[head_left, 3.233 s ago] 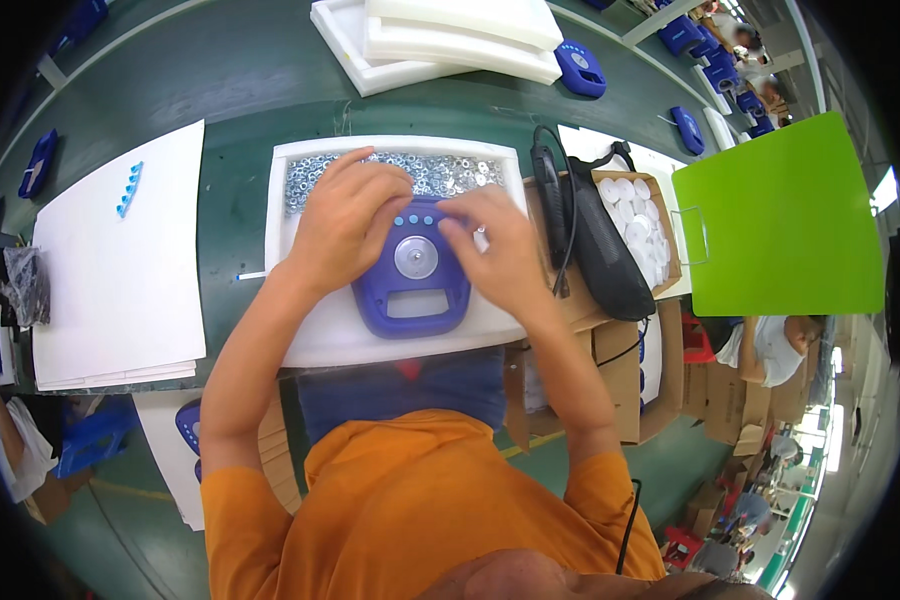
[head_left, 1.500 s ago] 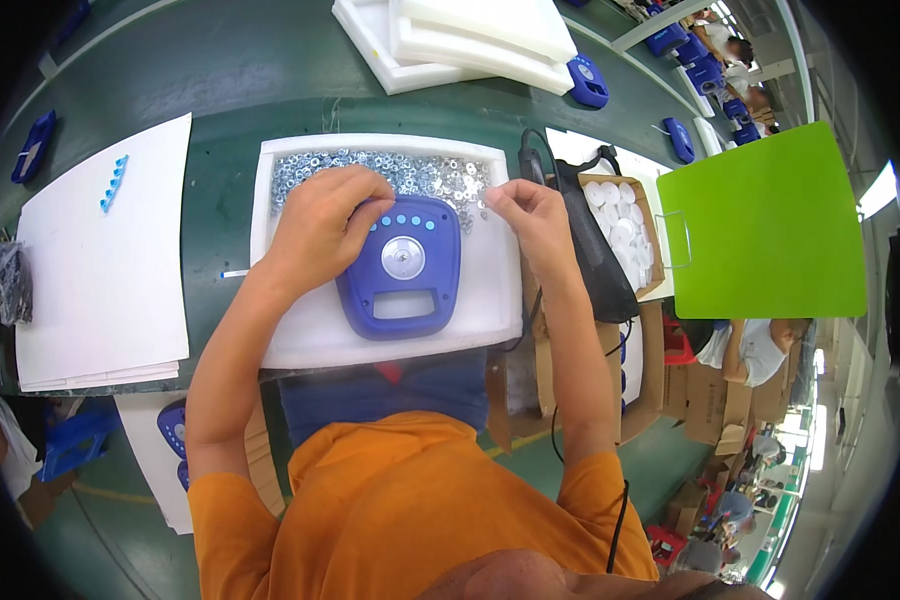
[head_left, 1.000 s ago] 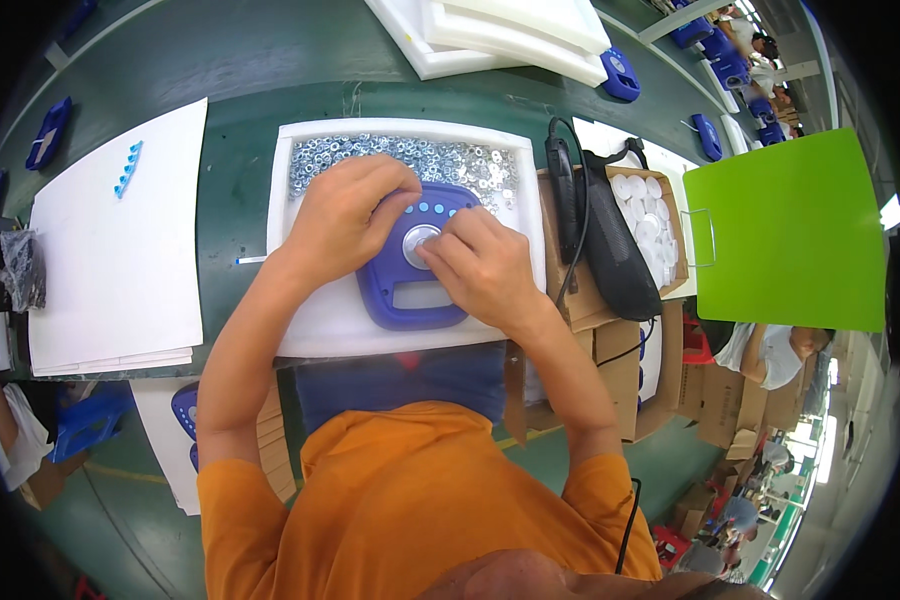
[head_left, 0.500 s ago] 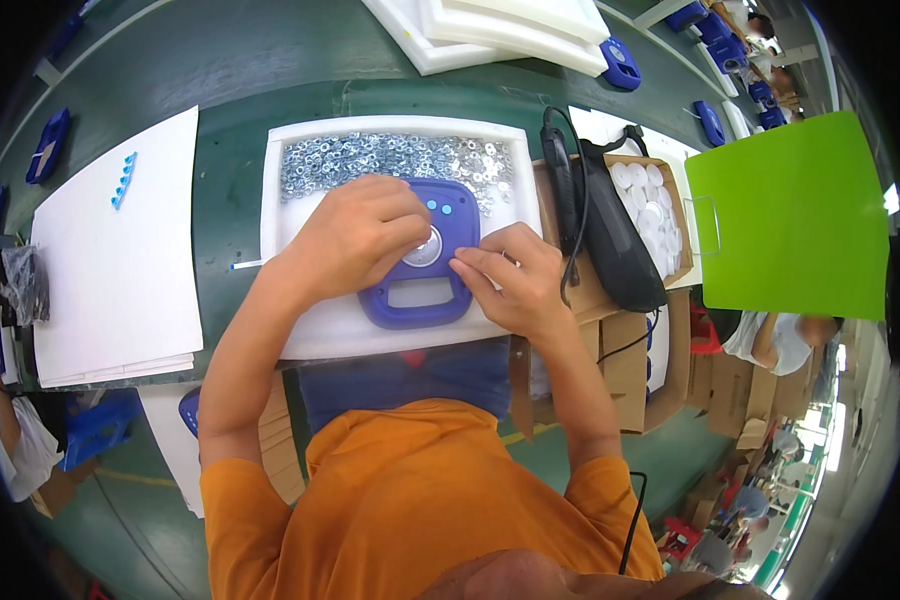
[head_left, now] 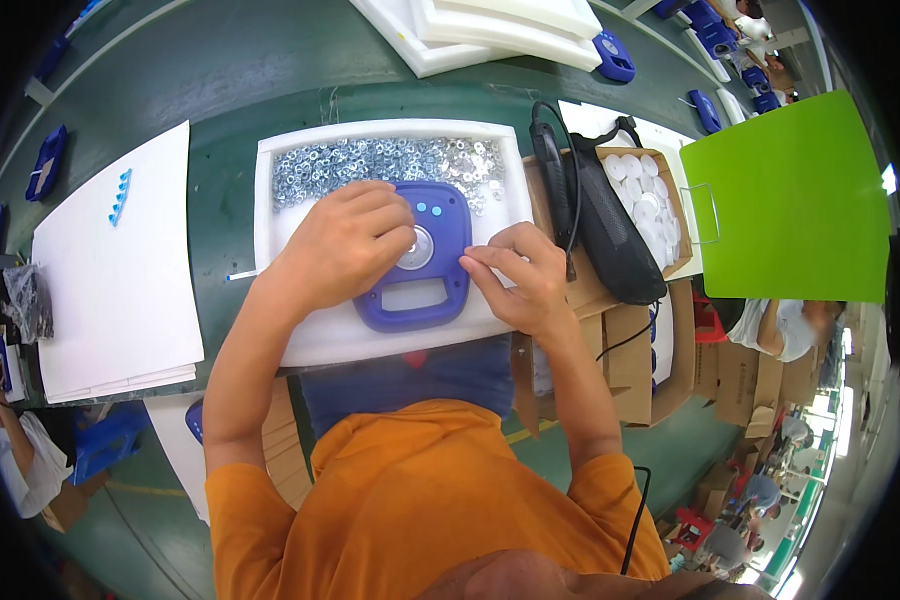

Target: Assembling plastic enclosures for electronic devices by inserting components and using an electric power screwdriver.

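Note:
A blue plastic housing with a handle opening lies on the white foam tray in front of me. It has a round silver-and-clear centre piece and two light-blue dots above that. My left hand is curled over the housing's left side, its fingertips beside the centre piece; anything in them is hidden. At the right edge of the housing, my right hand has thumb and index finger pinched together. Whether something small sits in that pinch cannot be made out. Many metal nuts or washers fill the tray's far part.
To the right stand a black pouch with a cable and a carton of white round plastic parts. A green board is beyond them. White sheets with a blue strip lie left. Foam slabs sit at the back.
My right fingertips have drawn back from the housing's top face to its right edge. The left hand has shifted slightly left, baring more of the centre piece. The whole view has shifted a little.

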`<state>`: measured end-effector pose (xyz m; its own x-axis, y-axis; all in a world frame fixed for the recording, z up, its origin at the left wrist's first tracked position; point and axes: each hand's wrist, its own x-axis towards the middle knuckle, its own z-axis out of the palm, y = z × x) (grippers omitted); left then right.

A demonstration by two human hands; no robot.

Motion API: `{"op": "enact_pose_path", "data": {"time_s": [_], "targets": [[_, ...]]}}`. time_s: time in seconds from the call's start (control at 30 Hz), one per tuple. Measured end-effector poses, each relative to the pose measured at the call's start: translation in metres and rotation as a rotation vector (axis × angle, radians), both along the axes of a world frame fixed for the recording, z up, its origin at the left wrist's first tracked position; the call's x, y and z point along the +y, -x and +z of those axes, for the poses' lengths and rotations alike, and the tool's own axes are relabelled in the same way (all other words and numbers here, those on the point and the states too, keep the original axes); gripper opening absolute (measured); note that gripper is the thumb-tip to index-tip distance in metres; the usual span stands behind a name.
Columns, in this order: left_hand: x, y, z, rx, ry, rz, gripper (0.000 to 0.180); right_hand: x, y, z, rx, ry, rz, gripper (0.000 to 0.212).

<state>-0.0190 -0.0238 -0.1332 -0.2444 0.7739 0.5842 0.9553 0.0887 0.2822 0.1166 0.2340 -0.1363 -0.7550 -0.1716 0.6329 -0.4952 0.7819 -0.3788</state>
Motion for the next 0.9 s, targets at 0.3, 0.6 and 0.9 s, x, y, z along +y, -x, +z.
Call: {"op": "enact_pose_path", "data": {"time_s": [0.3,0.6,0.9], "targets": [[-0.001,-0.002,0.001,0.054,-0.005,-0.047,0.011,-0.001,0.002,0.000,-0.006,0.004,-0.005,0.016],[-0.012,0.006,0.003,-0.167,0.055,0.032,0.026,-0.024,-0.007,0.011,-0.129,-0.026,0.017,0.028],[-0.012,0.005,0.006,-0.203,0.122,0.043,0.032,-0.031,0.000,0.012,-0.219,-0.256,0.045,0.044]]}}
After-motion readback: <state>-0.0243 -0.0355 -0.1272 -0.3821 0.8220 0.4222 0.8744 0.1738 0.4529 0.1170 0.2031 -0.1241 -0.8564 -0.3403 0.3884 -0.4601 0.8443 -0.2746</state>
